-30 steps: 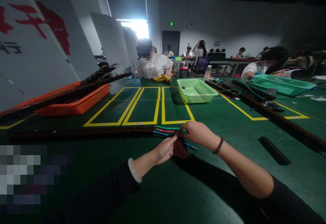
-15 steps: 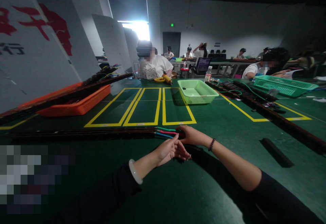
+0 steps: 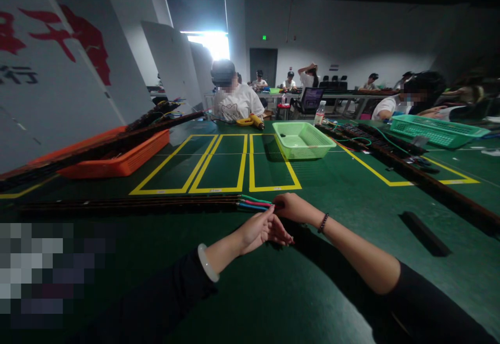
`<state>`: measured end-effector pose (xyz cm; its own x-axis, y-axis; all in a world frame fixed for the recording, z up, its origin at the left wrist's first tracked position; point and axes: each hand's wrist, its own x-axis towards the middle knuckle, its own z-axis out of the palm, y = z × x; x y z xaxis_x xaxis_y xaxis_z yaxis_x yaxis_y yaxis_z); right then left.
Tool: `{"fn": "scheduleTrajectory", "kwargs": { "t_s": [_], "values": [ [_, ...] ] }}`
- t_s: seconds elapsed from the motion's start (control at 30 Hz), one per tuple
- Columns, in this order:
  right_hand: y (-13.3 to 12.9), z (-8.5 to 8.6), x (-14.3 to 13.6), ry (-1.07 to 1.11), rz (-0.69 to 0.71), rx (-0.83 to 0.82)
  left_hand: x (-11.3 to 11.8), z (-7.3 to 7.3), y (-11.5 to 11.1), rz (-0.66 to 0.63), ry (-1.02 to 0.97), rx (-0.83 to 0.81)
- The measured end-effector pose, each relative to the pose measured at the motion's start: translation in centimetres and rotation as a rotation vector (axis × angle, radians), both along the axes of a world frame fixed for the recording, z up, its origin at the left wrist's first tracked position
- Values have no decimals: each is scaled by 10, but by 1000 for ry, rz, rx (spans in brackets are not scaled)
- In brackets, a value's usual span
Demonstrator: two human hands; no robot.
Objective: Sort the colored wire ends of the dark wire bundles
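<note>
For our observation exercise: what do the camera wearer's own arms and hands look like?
The left hand is ungloved, with a pale, smooth bangle at the wrist and a dark sleeve. The right hand is ungloved too, with a dark beaded bracelet; its black sleeve stops near the elbow.

Left hand [image 3: 260, 231], right hand [image 3: 295, 208] close together at coloured wires [image 3: 258, 203]; dark bar [image 3: 156, 206] alongside; light-green basket [image 3: 307, 151] beyond
</note>
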<state>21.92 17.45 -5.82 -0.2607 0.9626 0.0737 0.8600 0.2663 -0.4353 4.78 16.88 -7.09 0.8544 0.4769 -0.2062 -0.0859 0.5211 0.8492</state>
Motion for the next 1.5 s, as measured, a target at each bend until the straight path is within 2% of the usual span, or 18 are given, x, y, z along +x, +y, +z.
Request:
{"fn": "scheduleTrajectory", "kwargs": {
  "t_s": [0.17,0.3,0.47,0.73,1.07,1.17,1.27,1.5],
  "values": [
    [-3,7,-2,-3,-18,-36,1,3,-1,44,23,11],
    [-3,12,-1,31,-7,-88,0,5,-2,24,37,-1],
    [-7,17,-4,0,-29,-25,1,5,1,20,42,-80],
    [-12,19,-6,-51,-41,24,1,0,5,52,-36,-270],
    [-13,24,-10,-70,-20,-36,4,-11,10,156,-108,-359],
    [-18,30,-14,-156,-32,38,4,-9,8,178,-123,-378],
    [-25,37,-21,-298,-71,86,5,-7,5,252,-125,-379],
    [-38,39,-41,-591,-72,72,8,-5,1,335,-120,-409]
  ]
}}
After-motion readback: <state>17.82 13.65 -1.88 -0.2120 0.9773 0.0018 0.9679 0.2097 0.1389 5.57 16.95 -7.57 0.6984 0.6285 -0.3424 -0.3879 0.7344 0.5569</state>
